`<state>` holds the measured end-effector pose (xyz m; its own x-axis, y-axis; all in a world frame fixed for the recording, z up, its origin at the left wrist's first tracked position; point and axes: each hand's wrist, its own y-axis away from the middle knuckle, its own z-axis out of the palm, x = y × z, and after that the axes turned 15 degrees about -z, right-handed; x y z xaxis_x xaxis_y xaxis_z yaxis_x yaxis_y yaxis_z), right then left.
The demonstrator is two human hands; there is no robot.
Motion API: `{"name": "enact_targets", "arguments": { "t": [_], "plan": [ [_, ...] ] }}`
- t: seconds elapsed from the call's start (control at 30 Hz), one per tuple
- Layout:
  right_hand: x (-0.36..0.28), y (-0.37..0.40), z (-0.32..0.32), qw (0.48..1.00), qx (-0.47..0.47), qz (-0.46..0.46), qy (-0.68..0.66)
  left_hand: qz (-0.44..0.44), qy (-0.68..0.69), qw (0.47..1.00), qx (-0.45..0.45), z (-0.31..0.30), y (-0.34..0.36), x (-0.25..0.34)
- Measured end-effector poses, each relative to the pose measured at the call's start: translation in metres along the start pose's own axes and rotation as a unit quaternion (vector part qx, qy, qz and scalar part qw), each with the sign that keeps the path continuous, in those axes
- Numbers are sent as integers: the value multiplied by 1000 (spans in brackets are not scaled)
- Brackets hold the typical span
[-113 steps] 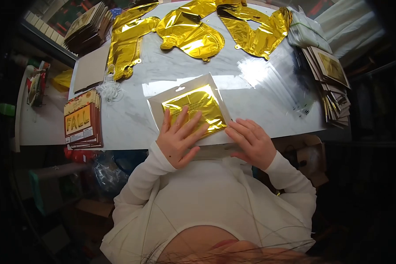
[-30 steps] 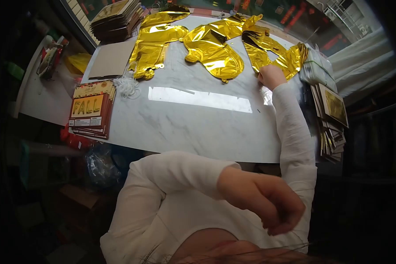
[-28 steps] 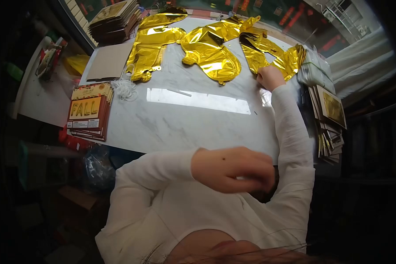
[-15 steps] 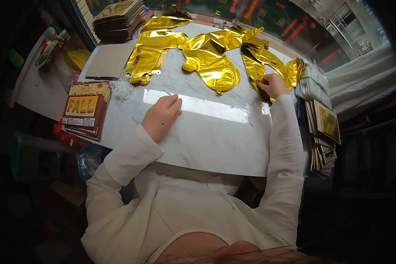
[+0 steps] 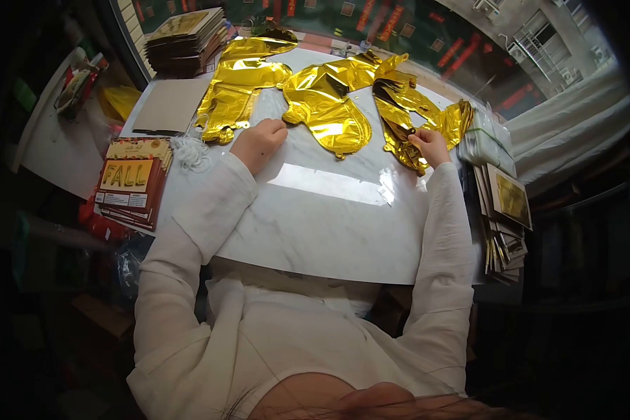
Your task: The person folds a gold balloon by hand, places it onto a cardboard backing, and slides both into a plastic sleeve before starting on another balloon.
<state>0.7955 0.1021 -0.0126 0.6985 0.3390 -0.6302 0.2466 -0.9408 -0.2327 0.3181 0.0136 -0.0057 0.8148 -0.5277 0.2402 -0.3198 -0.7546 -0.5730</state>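
Observation:
Three flattened gold foil balloons lie across the marble-patterned table (image 5: 315, 231): a left one (image 5: 231, 87), a middle one (image 5: 325, 105) and a right one (image 5: 399, 105). My left hand (image 5: 260, 145) rests on the tabletop with its fingers pressed together, fingertips beside the lower left bulge of the middle balloon. Whatever those fingers may hold is hidden. With thumb and fingers, my right hand (image 5: 432, 145) pinches the near part of the right balloon, whose creased lower end hangs just left of the hand.
Packets marked "FALL" (image 5: 129, 178) and white string (image 5: 190, 152) lie at the left. Behind them are a grey-brown card (image 5: 166, 105) and a packet stack (image 5: 184, 43). Banded clear bags (image 5: 488, 143) and more packets (image 5: 507, 203) line the right edge.
My left hand has moved away from me toward the middle balloon, and its fingers have drawn together. My right hand keeps its pinch; the right balloon's near end has shifted toward me.

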Motion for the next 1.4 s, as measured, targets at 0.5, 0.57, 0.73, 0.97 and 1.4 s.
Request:
{"name": "enact_targets", "arguments": {
  "t": [0.5,0.57,0.73,0.97,1.4],
  "plan": [
    [3,-9,-3,998,48,23,-37,18,51,993,-109,150,-67,174],
    [-18,-12,-27,960,30,213,-180,9,39,987,-156,159,-64,175],
    [-5,-62,-145,767,385,38,-512,12,60,987,-147,154,-63,172],
    [-184,-13,-242,767,582,-259,-73,13,65,987,-148,155,-63,172],
    [-295,204,-41,852,-274,-446,26,-307,818,257,-413,120,-7,91]
  ]
}}
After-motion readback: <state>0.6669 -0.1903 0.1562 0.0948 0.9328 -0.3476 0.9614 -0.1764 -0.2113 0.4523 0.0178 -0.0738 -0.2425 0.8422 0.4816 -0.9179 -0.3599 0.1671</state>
